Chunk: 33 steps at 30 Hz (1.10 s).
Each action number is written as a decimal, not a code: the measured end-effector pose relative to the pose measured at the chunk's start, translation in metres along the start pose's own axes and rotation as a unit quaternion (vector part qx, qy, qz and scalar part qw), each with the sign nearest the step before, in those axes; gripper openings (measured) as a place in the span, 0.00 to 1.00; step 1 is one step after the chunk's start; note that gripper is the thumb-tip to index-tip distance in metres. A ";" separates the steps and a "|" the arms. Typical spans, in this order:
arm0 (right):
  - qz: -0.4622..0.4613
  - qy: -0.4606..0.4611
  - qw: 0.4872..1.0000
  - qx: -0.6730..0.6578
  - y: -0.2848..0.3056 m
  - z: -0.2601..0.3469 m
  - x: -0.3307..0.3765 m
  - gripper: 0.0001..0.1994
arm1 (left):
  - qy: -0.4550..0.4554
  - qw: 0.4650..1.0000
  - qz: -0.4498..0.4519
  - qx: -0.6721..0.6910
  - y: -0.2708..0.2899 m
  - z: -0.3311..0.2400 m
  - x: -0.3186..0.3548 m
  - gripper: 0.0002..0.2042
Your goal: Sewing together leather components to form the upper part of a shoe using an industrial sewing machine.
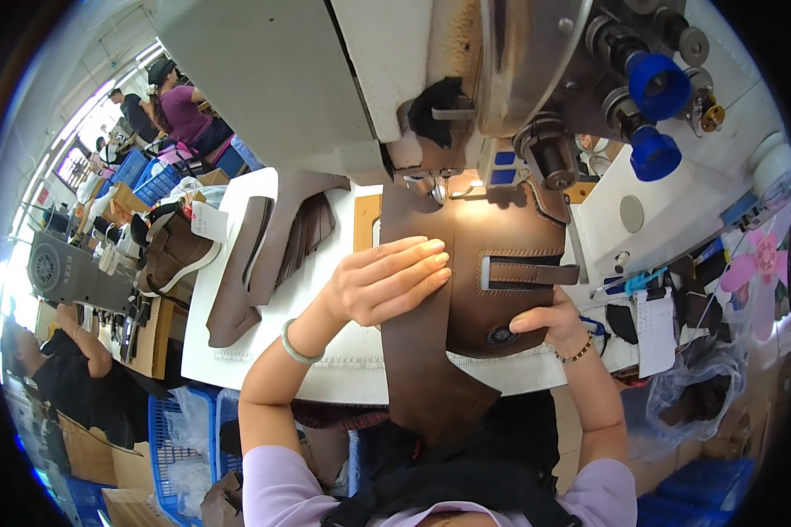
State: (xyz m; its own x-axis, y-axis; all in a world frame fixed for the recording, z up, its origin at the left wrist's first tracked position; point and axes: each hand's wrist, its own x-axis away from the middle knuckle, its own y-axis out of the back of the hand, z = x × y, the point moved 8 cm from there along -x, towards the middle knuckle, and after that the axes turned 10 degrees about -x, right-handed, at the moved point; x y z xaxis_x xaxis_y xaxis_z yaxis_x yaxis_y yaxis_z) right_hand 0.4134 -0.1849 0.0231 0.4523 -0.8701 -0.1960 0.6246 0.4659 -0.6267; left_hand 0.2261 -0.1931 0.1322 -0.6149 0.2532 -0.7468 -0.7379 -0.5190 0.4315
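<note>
My left hand [397, 281] lies with fingers stretched out flat on a long, plain brown leather piece [417, 369]. This piece hangs over the table's front edge toward my lap. Beside it, under the sewing machine's head, is a stitched brown leather shoe upper piece [514, 237] with a strap and a round dark badge. My right hand [549, 321] grips its near right edge, thumb on top and the other fingers hidden underneath. Light falls on both pieces near the needle area [439, 184] of the sewing machine [325, 79]; the needle itself is hard to make out.
More brown leather pieces [277, 237] are stacked on the white table [343, 351] at left. A finished brown shoe [171, 246] stands beyond them. Blue-capped tension knobs [657, 86] jut out at upper right. Blue baskets [180, 448] sit below left; other people work at left.
</note>
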 end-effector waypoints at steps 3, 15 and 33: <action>-0.024 0.004 1.000 0.012 -0.003 0.001 0.001 0.33 | 0.006 1.000 0.013 -0.008 0.001 0.000 0.001 0.09; -0.012 -0.001 1.000 -0.009 -0.004 -0.005 0.005 0.32 | 0.025 0.999 0.023 0.022 0.003 0.001 -0.002 0.10; -0.017 0.001 0.997 -0.080 -0.001 0.009 -0.007 0.35 | 0.062 0.997 0.035 0.031 -0.002 0.016 -0.010 0.11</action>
State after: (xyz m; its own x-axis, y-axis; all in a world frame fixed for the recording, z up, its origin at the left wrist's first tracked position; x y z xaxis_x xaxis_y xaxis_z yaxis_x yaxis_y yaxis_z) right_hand 0.4151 -0.1783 0.0315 0.4315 -0.8850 -0.1749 0.5296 0.4055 -0.7450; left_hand 0.2291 -0.1817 0.1465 -0.6290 0.1127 -0.7692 -0.7125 -0.4793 0.5124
